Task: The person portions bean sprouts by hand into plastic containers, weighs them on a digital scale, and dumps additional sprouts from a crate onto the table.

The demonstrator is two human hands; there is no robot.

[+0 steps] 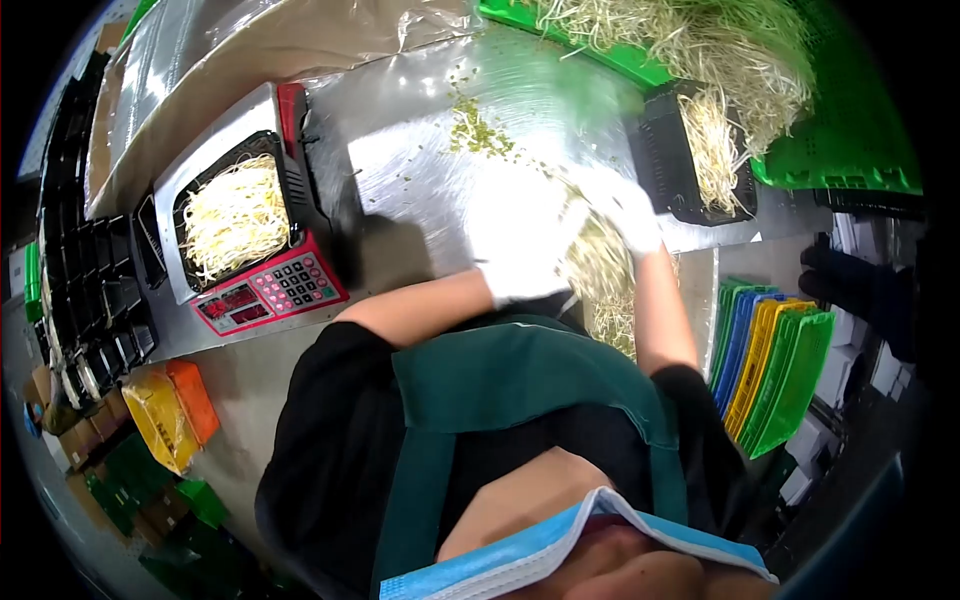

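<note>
My left hand [520,232], in a white glove, is over the metal table in front of my apron. Glare and motion smear its fingers. My right hand [622,208], also gloved in white, is closed on a blurred bunch of bean sprouts [598,258] that hangs down between my hands. Left of my hands, a black tray heaped with bean sprouts [235,218] sits on a red digital scale [275,290]. Beside my right hand stands a black tray [672,150] partly filled with sprouts.
Loose green bits [480,132] are scattered on the metal table [410,130]. A green crate [840,140] with a big heap of sprouts [720,50] is at the far right. Stacked black trays [85,260] line the left edge. Coloured crates [770,360] stand below right.
</note>
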